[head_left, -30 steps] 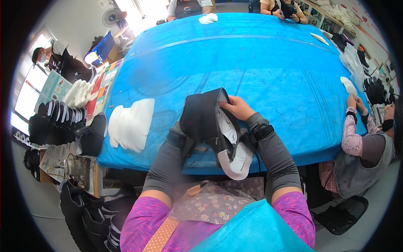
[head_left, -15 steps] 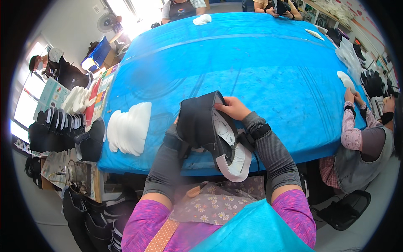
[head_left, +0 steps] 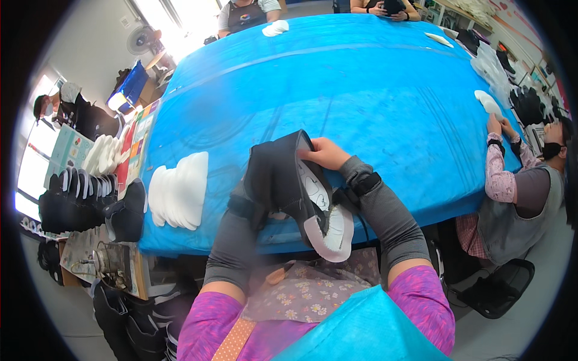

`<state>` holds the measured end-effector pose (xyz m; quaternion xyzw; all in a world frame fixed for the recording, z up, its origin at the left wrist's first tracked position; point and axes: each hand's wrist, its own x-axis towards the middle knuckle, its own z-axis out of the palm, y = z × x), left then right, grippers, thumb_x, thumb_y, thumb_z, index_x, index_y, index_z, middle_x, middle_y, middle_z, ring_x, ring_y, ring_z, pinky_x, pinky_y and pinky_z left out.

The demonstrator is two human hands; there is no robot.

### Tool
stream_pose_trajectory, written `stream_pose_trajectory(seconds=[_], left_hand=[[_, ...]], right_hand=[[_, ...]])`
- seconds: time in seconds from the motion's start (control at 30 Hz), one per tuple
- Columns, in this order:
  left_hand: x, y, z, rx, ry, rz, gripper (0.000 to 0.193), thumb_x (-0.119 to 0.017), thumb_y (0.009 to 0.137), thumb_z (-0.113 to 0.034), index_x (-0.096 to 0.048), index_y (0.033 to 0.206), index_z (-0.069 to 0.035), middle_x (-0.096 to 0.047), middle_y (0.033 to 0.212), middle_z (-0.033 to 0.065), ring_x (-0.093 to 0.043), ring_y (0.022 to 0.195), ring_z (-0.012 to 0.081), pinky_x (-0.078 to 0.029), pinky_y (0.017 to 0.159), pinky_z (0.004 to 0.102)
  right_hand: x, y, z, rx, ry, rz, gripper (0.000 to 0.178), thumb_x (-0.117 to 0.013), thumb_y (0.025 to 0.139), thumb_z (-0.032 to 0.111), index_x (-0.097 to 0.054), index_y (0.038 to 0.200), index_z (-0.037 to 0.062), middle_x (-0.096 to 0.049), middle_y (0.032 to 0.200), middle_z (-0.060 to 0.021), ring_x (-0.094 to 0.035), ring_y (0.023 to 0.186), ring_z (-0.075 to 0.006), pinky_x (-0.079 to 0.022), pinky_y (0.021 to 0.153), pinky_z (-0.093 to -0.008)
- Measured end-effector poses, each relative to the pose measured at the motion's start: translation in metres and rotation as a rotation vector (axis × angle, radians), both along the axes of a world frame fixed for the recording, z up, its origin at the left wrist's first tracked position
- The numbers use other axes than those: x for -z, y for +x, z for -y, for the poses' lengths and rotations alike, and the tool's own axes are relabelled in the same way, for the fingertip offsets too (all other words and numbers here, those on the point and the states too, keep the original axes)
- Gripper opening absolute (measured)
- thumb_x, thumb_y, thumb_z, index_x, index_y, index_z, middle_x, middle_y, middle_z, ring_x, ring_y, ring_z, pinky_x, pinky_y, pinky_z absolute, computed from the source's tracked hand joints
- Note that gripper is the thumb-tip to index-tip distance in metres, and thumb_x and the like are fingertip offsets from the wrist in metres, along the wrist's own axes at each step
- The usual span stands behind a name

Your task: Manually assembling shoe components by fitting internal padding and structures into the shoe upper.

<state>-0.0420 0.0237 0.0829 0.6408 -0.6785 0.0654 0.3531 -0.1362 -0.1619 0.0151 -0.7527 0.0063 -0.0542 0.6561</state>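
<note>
A black boot upper [head_left: 274,174] is held up in front of me over the table's near edge, its white-lined end hanging down toward me. My right hand [head_left: 328,154] pinches the rim of its opening, thumb tucked against the pale inner side. From the other side my left hand [head_left: 277,215] holds the boot upper; most of that hand is hidden behind it, with only a bit of skin showing underneath. A pale printed insole-shaped piece [head_left: 314,192] shows inside the opening.
White insole-shaped pads [head_left: 179,191] lie fanned on the blue-covered table [head_left: 361,96] at left. Black boots [head_left: 75,201] line a side bench, with more boots [head_left: 129,319] below. A co-worker [head_left: 524,198] sits at right handling white pads [head_left: 486,103]; others sit across the table.
The view has shifted slightly, so the table and pads sit a little differently. The boot upper stays in my hands, tilted slightly more, with my right hand still on its rim.
</note>
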Motion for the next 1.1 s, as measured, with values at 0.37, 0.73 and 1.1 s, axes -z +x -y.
stream_pose_trajectory(seconds=[0.37,0.73,1.1], left_hand=[[0.016,0.008,0.003,0.049,-0.033,0.058,0.039,-0.063,0.073,-0.020,-0.063,0.106,0.000,-0.065,0.088,0.0152,-0.064,0.078,0.0335,-0.050,0.066,0.0372],[0.039,0.013,0.005,0.044,0.003,-0.390,0.041,-0.062,0.075,-0.022,-0.062,0.109,0.001,-0.065,0.091,0.0156,-0.064,0.079,0.0329,-0.051,0.069,0.0366],[0.026,0.013,0.005,0.060,-0.025,-0.163,0.032,-0.062,0.076,-0.015,-0.062,0.103,0.001,-0.064,0.085,0.0151,-0.063,0.076,0.0321,-0.050,0.064,0.0370]], right_hand=[[0.018,0.008,0.007,0.041,-0.149,-0.047,0.038,-0.066,0.087,0.038,-0.070,0.105,0.0051,-0.070,0.091,-0.0073,-0.063,0.084,-0.0150,-0.049,0.077,-0.0309],[0.015,0.008,0.007,0.044,-0.133,-0.075,0.034,-0.067,0.087,0.034,-0.070,0.106,0.0060,-0.070,0.093,-0.0072,-0.063,0.086,-0.0148,-0.049,0.078,-0.0309],[0.007,0.005,0.005,0.034,-0.138,-0.083,0.032,-0.066,0.088,0.031,-0.070,0.107,0.0057,-0.070,0.095,-0.0064,-0.063,0.087,-0.0137,-0.049,0.079,-0.0304]])
